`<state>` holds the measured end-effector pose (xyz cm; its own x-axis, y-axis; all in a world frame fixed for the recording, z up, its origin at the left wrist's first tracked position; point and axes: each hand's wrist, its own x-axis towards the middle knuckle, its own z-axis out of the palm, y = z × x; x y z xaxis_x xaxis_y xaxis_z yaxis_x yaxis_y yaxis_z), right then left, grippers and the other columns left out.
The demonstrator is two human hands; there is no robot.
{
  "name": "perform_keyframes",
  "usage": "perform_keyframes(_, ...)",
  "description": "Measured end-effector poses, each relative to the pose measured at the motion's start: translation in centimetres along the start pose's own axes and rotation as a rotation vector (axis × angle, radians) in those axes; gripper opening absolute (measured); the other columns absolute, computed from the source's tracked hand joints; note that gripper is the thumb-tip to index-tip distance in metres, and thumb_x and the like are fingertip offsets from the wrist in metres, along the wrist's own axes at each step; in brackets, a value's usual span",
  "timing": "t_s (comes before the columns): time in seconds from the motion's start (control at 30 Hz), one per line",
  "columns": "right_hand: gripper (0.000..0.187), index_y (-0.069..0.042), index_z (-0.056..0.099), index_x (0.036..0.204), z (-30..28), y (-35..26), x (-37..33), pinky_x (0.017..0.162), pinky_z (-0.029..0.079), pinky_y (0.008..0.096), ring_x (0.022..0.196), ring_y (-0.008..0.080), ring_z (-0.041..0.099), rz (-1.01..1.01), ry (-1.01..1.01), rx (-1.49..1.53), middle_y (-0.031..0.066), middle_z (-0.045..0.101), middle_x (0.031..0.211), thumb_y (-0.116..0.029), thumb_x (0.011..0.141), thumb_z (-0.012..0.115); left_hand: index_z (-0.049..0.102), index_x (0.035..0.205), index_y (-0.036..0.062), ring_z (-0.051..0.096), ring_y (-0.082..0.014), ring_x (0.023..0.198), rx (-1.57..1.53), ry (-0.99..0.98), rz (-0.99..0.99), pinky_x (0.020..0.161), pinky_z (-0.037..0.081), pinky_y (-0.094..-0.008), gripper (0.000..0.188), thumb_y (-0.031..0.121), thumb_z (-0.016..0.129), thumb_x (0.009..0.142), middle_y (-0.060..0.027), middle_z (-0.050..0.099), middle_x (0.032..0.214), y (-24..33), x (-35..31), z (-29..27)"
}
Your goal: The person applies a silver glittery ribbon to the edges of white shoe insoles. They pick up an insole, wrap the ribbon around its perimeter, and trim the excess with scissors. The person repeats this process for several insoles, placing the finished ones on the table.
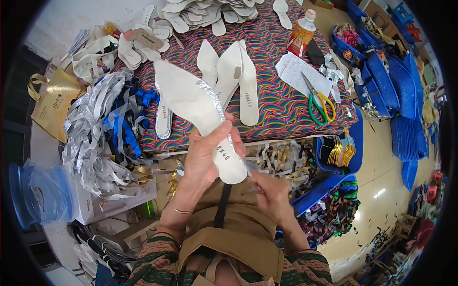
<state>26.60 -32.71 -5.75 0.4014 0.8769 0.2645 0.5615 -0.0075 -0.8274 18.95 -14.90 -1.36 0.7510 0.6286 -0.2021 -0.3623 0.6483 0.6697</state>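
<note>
A white pointed shoe insole [183,97] is in my left hand [207,152], gripped at its narrow waist with the thumb on top. A shiny silver strip runs along its right edge, and its rounded heel end points down toward me. My right hand [272,193] is closed beside the heel. Its fingertips pinch something at the heel's edge, too blurred to name. Behind the held insole, several white insoles [248,97] lie on the patterned tabletop [272,52]. Another insole with a silver rim [163,121] lies at their left.
Silver and blue strips [95,128] hang in a heap at the left. Scissors [318,102] with green and yellow handles rest on a paper sheet [293,71], near a drink bottle [302,33]. Insoles [205,12] are piled at the back. Blue bins [381,88] stand at the right.
</note>
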Motion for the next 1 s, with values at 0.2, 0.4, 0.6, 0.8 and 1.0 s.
perform_keyframes(0.2, 0.041, 0.000, 0.060, 0.112, 0.4, -1.4, 0.1, 0.055, 0.049, 0.0313, 0.062, 0.0263, 0.063, 0.023, 0.074, 0.097, 0.0125, 0.063, 0.076, 0.007, 0.072, 0.065, 0.054, 0.098, 0.0065, 0.047, -0.0133, 0.057, -0.382, -0.053, 0.008, 0.052, 0.038, -0.0294, 0.010, 0.017, 0.055, 0.097, -0.0035, 0.050, 0.070, -0.5, 0.2, -0.2)
perform_keyframes(0.4, 0.015, 0.002, 0.066, 0.101, 0.8, -1.7, 1.7, 0.049, 0.037, 0.0234, 0.053, 0.0070, 0.047, 0.200, 0.226, 0.326, 0.0031, 0.054, 0.062, -0.005, 0.088, 0.064, 0.055, 0.092, 0.0041, 0.057, -0.0166, 0.065, -0.178, -0.048, 0.083, 0.060, 0.049, -0.0336, 0.011, 0.014, 0.055, 0.096, -0.0055, 0.056, 0.073, -1.6, -0.4, 0.2)
perform_keyframes(0.6, 0.012, 0.002, 0.065, 0.097, 0.4, -0.9, 2.5, 0.047, 0.035, 0.0218, 0.053, 0.0040, 0.044, 0.129, 0.186, 0.346, -0.0018, 0.054, 0.063, -0.009, 0.091, 0.063, 0.060, 0.101, 0.0005, 0.068, -0.0244, 0.083, 0.077, 0.040, -0.003, 0.076, 0.057, -0.0389, 0.012, 0.005, 0.062, 0.089, -0.0144, 0.068, 0.091, -2.5, -2.6, -0.4)
perform_keyframes(0.8, 0.012, 0.002, 0.066, 0.095, -3.2, -0.5, 3.4, 0.047, 0.036, 0.0236, 0.052, 0.0064, 0.047, 0.250, 0.063, 0.440, 0.0024, 0.056, 0.064, -0.008, 0.087, 0.066, 0.066, 0.096, -0.0003, 0.067, -0.0179, 0.085, 0.643, -0.193, -0.343, 0.079, 0.054, -0.0350, 0.014, 0.010, 0.068, 0.087, -0.0104, 0.069, 0.091, 0.5, -4.7, -1.5)
perform_keyframes(1.0, 0.013, 0.003, 0.067, 0.092, -4.5, -0.2, 4.6, 0.050, 0.039, 0.0253, 0.054, 0.0089, 0.052, 0.061, -0.110, 0.310, 0.0035, 0.061, 0.065, -0.007, 0.084, 0.069, 0.068, 0.089, -0.0001, 0.065, -0.0286, 0.074, 1.507, -0.540, 0.652, 0.073, 0.051, -0.0337, 0.032, 0.029, 0.076, 0.078, -0.0126, 0.068, 0.081, 5.3, -3.9, 1.8)
